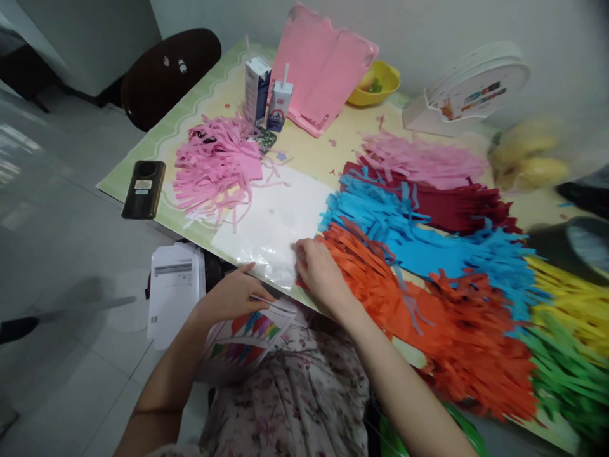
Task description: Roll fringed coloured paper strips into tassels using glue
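A flat clear plastic bag (278, 231) lies at the table's front edge, shiny and wrinkled near me. Pressed down at its right edge is my right hand (316, 266), its fingers curled together on the plastic. My left hand (238, 295) is just off the table edge, with its fingers around the edge of a printed card (247, 339). Colourful tassel shapes show on that card, which hangs over my lap. To the right of the bag lie fringed orange paper (375, 273) and fringed blue paper (419, 244). Fringed pink paper (216, 162) is on its left.
Dark red (438, 203), yellow (571, 304) and green fringed paper (566, 374) spread rightward. A phone (143, 189) sits at the left table edge. Drink cartons (280, 105), a pink stand (323, 70) and a yellow bowl (380, 82) are behind. A stool (166, 76) stands beyond.
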Demonstrator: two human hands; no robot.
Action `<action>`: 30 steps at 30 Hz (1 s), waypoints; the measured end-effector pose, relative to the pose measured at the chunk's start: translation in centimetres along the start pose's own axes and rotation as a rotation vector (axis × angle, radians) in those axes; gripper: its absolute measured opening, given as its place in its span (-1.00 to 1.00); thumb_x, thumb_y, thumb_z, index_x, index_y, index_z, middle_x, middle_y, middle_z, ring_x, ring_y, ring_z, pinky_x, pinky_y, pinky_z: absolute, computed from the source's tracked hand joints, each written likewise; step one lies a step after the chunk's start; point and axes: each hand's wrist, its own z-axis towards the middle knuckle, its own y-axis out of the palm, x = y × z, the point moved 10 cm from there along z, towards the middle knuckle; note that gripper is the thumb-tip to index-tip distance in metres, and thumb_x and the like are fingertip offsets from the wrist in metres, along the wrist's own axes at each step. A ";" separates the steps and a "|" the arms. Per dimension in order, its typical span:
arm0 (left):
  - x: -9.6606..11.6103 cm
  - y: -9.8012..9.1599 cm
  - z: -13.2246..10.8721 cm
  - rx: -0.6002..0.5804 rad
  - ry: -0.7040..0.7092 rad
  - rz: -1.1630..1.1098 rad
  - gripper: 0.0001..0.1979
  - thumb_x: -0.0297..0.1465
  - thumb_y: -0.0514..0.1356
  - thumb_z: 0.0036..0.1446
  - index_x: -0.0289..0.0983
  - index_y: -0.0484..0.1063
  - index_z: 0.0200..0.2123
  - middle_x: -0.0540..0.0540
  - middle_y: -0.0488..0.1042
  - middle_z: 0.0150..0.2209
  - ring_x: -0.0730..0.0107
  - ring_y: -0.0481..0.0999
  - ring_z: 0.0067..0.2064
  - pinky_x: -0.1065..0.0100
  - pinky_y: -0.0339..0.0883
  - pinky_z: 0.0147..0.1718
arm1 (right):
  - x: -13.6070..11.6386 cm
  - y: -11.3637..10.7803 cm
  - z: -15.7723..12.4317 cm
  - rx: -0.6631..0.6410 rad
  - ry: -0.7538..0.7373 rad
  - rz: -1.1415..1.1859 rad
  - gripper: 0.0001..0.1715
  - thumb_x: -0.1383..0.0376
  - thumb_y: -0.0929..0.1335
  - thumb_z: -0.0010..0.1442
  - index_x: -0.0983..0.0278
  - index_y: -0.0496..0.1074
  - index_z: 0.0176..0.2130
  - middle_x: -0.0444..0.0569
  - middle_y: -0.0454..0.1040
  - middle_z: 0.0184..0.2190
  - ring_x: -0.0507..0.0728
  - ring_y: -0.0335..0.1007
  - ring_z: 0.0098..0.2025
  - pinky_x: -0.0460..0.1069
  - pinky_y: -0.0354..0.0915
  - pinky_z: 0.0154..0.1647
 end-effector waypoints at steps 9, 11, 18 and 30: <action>-0.1 -0.1 0.3 0.008 0.006 0.074 -0.82 -0.32 0.23 0.18 -0.16 0.61 -0.20 0.02 0.66 -0.22 0.45 0.61 -0.22 0.11 -0.24 0.37 | 2.4 -6.3 -2.6 0.399 0.183 0.499 -0.83 0.31 0.31 0.20 0.20 0.26 -0.16 -0.03 0.44 -0.29 0.15 0.40 -0.23 0.07 0.36 -0.18; 0.4 -0.5 -0.1 0.004 0.022 0.072 -0.83 -0.31 0.24 0.17 -0.17 0.61 -0.21 0.01 0.66 -0.23 0.46 0.61 -0.23 0.09 -0.22 0.37 | 3.4 -7.6 -4.0 0.471 0.252 0.708 -0.75 0.29 0.35 0.16 0.18 0.23 -0.15 -0.08 0.44 -0.32 0.10 0.42 -0.27 0.03 0.36 -0.20; 8.2 -4.9 -2.6 0.382 0.125 -0.106 -0.78 -0.29 0.25 0.17 -0.25 0.62 -0.18 -0.13 0.64 -0.21 0.35 0.60 -0.18 0.38 0.40 -0.04 | -0.3 -12.8 -9.6 0.488 0.200 0.992 -0.68 0.36 0.40 0.14 0.13 0.27 -0.13 -0.12 0.45 -0.36 0.11 0.46 -0.19 0.11 0.36 0.02; 16.0 5.3 5.9 0.224 0.225 -0.240 -0.76 -0.36 0.20 0.20 -0.28 0.60 -0.12 -0.14 0.63 -0.16 0.32 0.60 -0.17 0.40 0.42 -0.15 | 2.7 -14.7 -17.2 0.357 0.241 0.663 -0.75 0.35 0.35 0.18 0.18 0.23 -0.14 -0.14 0.46 -0.36 0.08 0.47 -0.25 0.01 0.35 -0.16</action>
